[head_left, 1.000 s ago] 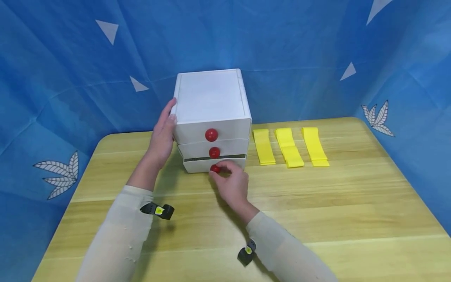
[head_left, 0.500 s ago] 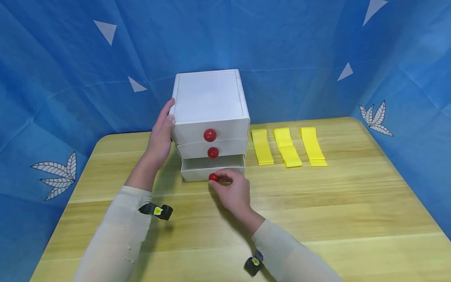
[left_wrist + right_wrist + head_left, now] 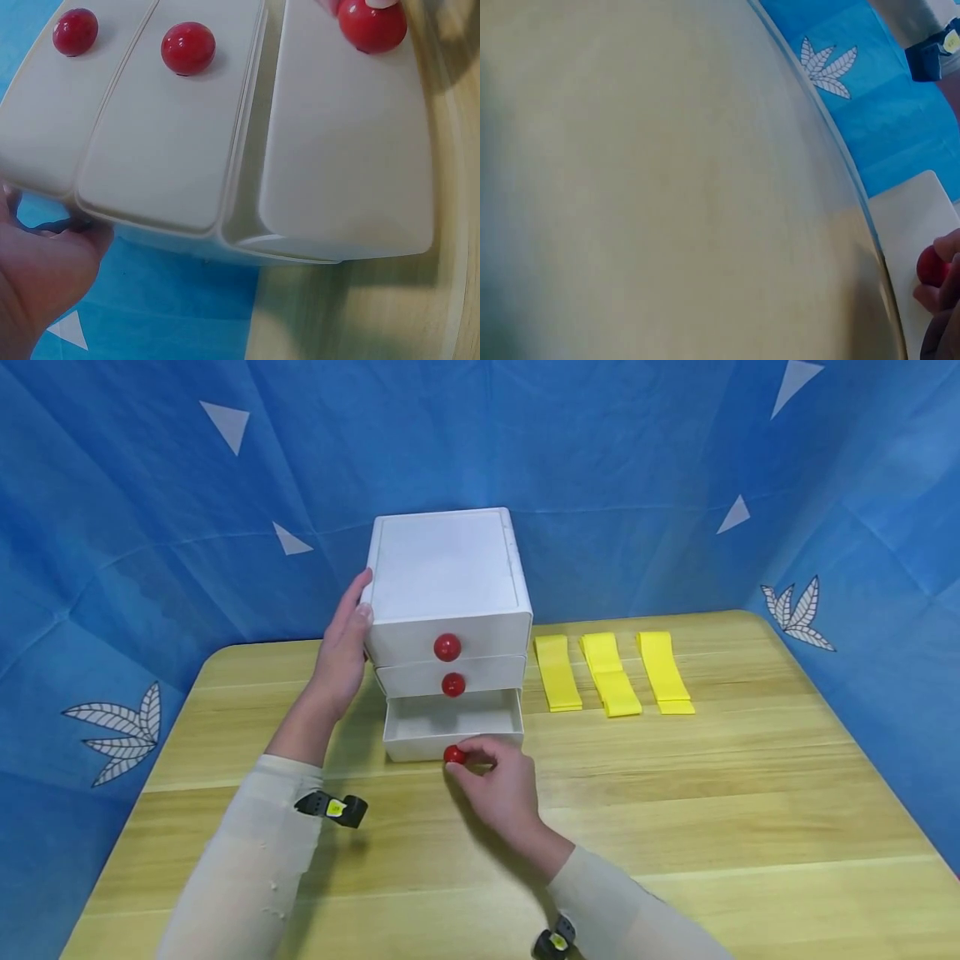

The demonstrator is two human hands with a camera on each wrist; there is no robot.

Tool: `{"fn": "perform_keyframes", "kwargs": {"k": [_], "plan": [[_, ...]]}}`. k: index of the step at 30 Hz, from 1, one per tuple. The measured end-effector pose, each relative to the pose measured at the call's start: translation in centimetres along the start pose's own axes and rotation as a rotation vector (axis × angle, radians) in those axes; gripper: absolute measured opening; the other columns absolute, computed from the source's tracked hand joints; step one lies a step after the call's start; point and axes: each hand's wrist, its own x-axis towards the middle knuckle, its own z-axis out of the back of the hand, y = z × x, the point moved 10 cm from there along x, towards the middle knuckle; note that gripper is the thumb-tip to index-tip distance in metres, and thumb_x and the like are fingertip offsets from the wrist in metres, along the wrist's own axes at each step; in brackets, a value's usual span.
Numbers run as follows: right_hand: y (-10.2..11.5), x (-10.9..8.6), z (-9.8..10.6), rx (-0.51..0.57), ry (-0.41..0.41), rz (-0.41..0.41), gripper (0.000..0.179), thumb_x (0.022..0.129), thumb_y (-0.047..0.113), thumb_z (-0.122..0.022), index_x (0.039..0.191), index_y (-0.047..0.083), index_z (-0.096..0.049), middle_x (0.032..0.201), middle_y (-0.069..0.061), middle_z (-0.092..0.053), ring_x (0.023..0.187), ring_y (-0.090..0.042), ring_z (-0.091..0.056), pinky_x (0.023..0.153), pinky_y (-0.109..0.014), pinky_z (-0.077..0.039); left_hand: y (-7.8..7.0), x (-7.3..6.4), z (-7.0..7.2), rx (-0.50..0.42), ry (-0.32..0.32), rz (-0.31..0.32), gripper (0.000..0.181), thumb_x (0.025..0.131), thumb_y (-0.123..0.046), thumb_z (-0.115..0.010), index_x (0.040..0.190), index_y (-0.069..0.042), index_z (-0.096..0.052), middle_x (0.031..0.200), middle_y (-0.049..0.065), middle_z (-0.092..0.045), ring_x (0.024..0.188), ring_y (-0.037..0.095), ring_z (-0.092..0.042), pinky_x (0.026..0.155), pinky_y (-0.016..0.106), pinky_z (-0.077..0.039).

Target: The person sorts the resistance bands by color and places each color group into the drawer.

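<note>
A white drawer cabinet with three drawers, each with a round red knob, stands at the back of the table. My right hand pinches the red knob of the bottom drawer between thumb and fingers. That drawer is pulled partway out, and its bare white inside shows. Against the cabinet's left side rests my left hand, its thumb by the front upper corner. The top knob and middle knob are untouched on closed drawers in the left wrist view.
Three folded yellow strips lie side by side right of the cabinet: a left one, a middle one and a right one. A blue curtain hangs behind the wooden table.
The bottom drawer has slid toward the person, from a narrow gap to well out, with my right hand moving along on its knob. My left hand has stayed at the cabinet's side.
</note>
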Motion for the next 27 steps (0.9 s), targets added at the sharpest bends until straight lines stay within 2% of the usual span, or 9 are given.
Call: {"fn": "perform_keyframes", "kwargs": {"k": [11,21,27], "plan": [[0.4,-1.7,0.2,0.02,0.046,0.02,0.021,0.08,0.01,-0.085,0.099,0.015,-0.077,0.094,0.01,-0.073,0.084,-0.008,-0.067,0.075,-0.031,-0.056,-0.1,0.1,0.0,0.011,0.001,-0.02,0.053,0.106,-0.05,-0.027,0.158,-0.043,-0.017,0.164,-0.009,-0.013,0.148,0.021,-0.015,0.111,0.063,-0.023],[0.7,-3.0,0.7,0.007,0.049,0.063,0.02,0.08,0.011,-0.085,0.097,0.017,-0.078,0.094,0.011,-0.073,0.081,-0.006,-0.068,0.062,-0.027,-0.054,-0.1,0.1,0.0,0.025,-0.002,-0.015,0.053,0.106,-0.052,-0.027,0.158,-0.045,-0.017,0.163,-0.011,-0.013,0.148,0.021,-0.014,0.111,0.063,-0.023],[1.1,-3.8,0.7,0.003,0.061,0.081,0.02,0.08,0.011,-0.086,0.098,0.016,-0.078,0.091,0.01,-0.074,0.075,-0.009,-0.067,0.054,-0.026,-0.05,-0.1,-0.1,0.0,0.032,-0.007,0.003,0.053,0.106,-0.052,-0.027,0.158,-0.046,-0.017,0.164,-0.01,-0.013,0.148,0.022,-0.014,0.11,0.064,-0.023]]}}
